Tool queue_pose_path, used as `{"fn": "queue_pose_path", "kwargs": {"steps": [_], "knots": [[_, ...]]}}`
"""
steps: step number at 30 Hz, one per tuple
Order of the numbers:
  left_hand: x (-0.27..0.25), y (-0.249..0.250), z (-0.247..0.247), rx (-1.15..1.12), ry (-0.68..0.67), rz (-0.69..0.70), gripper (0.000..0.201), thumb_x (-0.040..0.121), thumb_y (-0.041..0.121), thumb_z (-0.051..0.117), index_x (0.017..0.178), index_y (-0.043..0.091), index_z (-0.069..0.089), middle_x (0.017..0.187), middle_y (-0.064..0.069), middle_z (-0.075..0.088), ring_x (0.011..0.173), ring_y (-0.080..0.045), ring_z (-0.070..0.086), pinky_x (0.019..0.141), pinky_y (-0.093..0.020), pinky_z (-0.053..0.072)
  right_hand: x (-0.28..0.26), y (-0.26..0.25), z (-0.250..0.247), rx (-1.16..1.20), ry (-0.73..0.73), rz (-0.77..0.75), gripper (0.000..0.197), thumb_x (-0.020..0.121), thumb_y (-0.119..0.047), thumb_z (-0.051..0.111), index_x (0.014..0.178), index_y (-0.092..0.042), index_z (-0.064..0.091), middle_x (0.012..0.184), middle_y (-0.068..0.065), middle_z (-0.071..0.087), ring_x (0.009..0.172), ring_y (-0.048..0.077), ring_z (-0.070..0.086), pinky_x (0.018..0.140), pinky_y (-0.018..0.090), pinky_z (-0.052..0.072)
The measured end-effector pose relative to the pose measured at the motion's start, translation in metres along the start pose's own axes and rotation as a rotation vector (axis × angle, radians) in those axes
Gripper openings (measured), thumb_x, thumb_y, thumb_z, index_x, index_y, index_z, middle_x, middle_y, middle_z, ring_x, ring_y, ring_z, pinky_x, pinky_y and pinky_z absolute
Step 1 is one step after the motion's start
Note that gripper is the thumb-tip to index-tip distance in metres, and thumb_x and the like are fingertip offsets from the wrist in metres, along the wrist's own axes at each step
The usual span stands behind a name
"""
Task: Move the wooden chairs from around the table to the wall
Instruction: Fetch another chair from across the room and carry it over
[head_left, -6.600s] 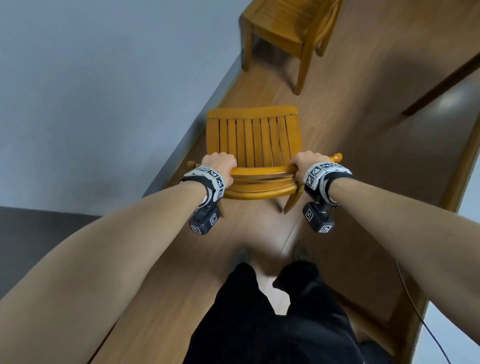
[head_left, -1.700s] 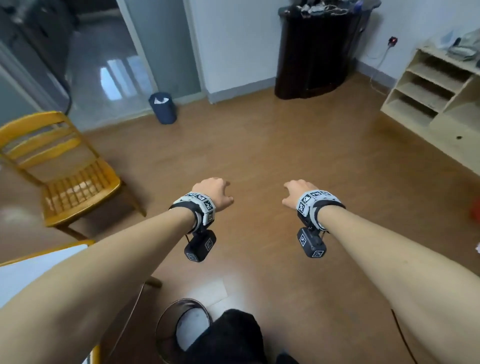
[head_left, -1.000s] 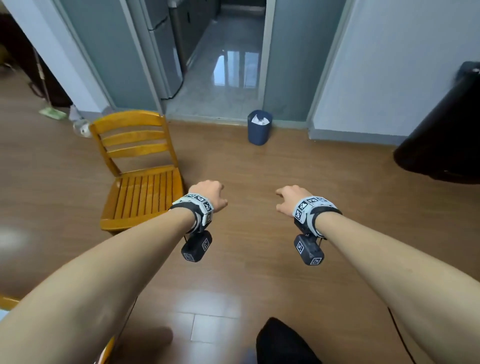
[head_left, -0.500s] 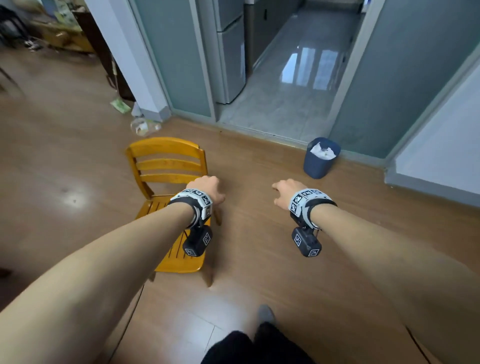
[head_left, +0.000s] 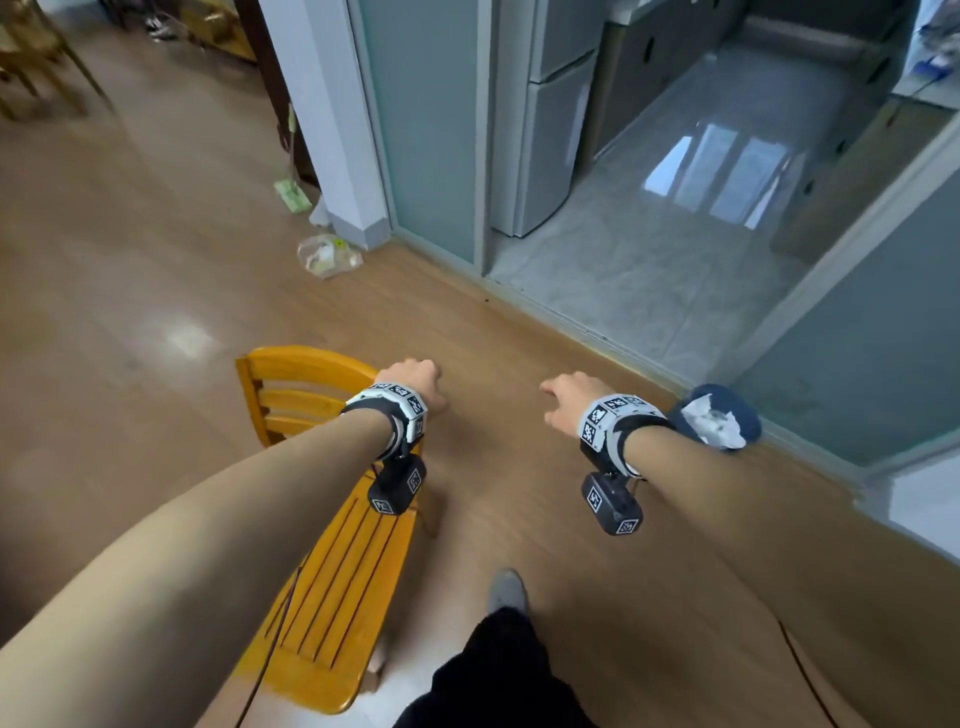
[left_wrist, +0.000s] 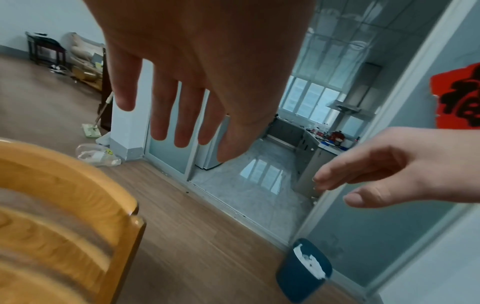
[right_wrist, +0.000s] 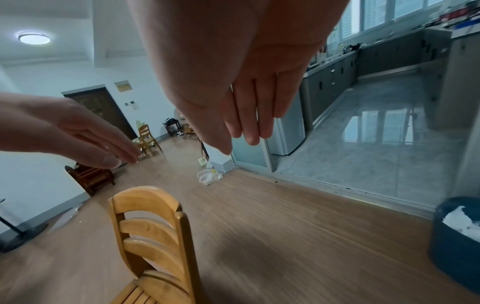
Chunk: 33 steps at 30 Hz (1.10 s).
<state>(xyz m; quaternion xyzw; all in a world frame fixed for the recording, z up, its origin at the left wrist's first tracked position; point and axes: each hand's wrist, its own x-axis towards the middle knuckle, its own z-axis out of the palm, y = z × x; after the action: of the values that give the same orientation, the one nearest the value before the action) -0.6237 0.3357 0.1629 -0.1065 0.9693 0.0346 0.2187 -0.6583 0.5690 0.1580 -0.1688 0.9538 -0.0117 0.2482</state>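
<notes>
A yellow wooden chair (head_left: 332, 571) with a slatted seat and ladder back stands on the wood floor at my lower left; its backrest (right_wrist: 153, 224) also shows in the right wrist view, and its top rail (left_wrist: 67, 185) in the left wrist view. My left hand (head_left: 415, 384) hovers in the air just right of the chair's top rail, fingers (left_wrist: 182, 115) straight and holding nothing. My right hand (head_left: 566, 400) floats further right over bare floor, fingers (right_wrist: 254, 115) relaxed and empty. Neither hand touches the chair.
A dark blue waste bin (head_left: 719, 418) with white paper stands by the glass partition on the right. A doorway opens onto a tiled kitchen (head_left: 675, 234) with a fridge (head_left: 545, 130). A plastic bag (head_left: 327, 255) and a mop (head_left: 291, 192) lie near the pillar.
I have turned from the wall, where I let go of a chair, and walked up to this chair. It now lies under my left forearm. Both hands stay empty.
</notes>
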Motion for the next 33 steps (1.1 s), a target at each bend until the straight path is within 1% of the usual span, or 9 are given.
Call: {"fn": "queue_pose_path", "kwargs": {"steps": [4,8,10,14,18,22,25,29,33], "knots": [[0.08,-0.009,-0.042,-0.069,0.012,-0.083,0.054,0.088,0.038,0.059,0.14,0.026,0.054,0.134,-0.008,0.06,0.12,-0.032,0.059,0.094,-0.039,0.049,0.082,0.01,-0.057,-0.081,-0.014,-0.072,0.057,0.099,-0.024,0.061,0.154,-0.026,0.045,0.145,0.004,0.058,0.112,0.023,0.067,0.09,0.036,0.058],[0.142,-0.027,-0.075,-0.092,0.029,-0.133,0.057,0.09,0.042,0.058,0.144,0.027,0.051,0.137,-0.007,0.058,0.122,-0.031,0.057,0.096,-0.038,0.048,0.163,0.011,-0.112,-0.138,-0.009,-0.104,0.058,0.098,-0.023,0.061,0.153,-0.028,0.046,0.14,0.006,0.061,0.094,0.02,0.07,0.077,0.032,0.061],[0.174,-0.042,-0.09,-0.091,0.039,-0.159,0.057,0.091,0.043,0.058,0.145,0.027,0.05,0.138,-0.007,0.058,0.123,-0.03,0.057,0.097,-0.038,0.047,0.209,0.005,-0.136,-0.148,-0.013,-0.131,0.058,0.098,-0.02,0.061,0.153,-0.027,0.046,0.14,0.007,0.061,0.092,0.021,0.069,0.074,0.033,0.06],[0.234,-0.074,-0.102,-0.13,0.016,-0.271,0.056,0.09,0.041,0.058,0.144,0.026,0.052,0.138,-0.007,0.058,0.123,-0.03,0.058,0.098,-0.038,0.049,0.305,-0.018,-0.168,-0.233,-0.041,-0.247,0.057,0.098,-0.019,0.06,0.153,-0.024,0.047,0.141,0.008,0.06,0.111,0.028,0.067,0.089,0.038,0.058],[0.278,-0.109,-0.101,-0.211,-0.018,-0.433,0.054,0.091,0.039,0.058,0.143,0.024,0.053,0.136,-0.007,0.06,0.121,-0.03,0.059,0.095,-0.038,0.049,0.41,-0.062,-0.185,-0.28,-0.065,-0.405,0.056,0.097,-0.019,0.061,0.152,-0.022,0.049,0.139,0.012,0.06,0.117,0.033,0.064,0.096,0.041,0.055],[0.287,-0.141,-0.102,-0.328,-0.044,-0.651,0.053,0.091,0.039,0.059,0.143,0.026,0.054,0.135,-0.007,0.06,0.12,-0.03,0.059,0.094,-0.038,0.048,0.479,-0.132,-0.196,-0.422,-0.167,-0.618,0.053,0.095,-0.019,0.061,0.148,-0.019,0.054,0.136,0.012,0.062,0.118,0.033,0.063,0.1,0.042,0.053],[0.278,-0.169,-0.108,-0.406,-0.021,-0.804,0.052,0.091,0.038,0.058,0.141,0.027,0.055,0.132,-0.007,0.061,0.118,-0.031,0.06,0.09,-0.038,0.049,0.51,-0.199,-0.212,-0.556,-0.164,-0.804,0.048,0.097,-0.018,0.058,0.144,-0.015,0.056,0.136,0.013,0.062,0.119,0.034,0.062,0.1,0.041,0.052],[0.245,-0.216,-0.104,-0.489,-0.005,-1.038,0.051,0.089,0.04,0.059,0.138,0.028,0.058,0.13,-0.006,0.063,0.117,-0.03,0.061,0.09,-0.037,0.051,0.519,-0.299,-0.217,-0.626,-0.155,-1.022,0.053,0.097,-0.021,0.059,0.15,-0.02,0.052,0.139,0.012,0.061,0.123,0.033,0.061,0.099,0.038,0.051],[0.214,-0.26,-0.079,-0.566,-0.012,-1.242,0.045,0.09,0.042,0.06,0.131,0.023,0.062,0.126,-0.007,0.065,0.114,-0.031,0.062,0.091,-0.038,0.053,0.514,-0.39,-0.198,-0.717,-0.187,-1.198,0.055,0.096,-0.023,0.058,0.15,-0.023,0.051,0.142,0.011,0.059,0.124,0.033,0.06,0.1,0.038,0.052]]}}
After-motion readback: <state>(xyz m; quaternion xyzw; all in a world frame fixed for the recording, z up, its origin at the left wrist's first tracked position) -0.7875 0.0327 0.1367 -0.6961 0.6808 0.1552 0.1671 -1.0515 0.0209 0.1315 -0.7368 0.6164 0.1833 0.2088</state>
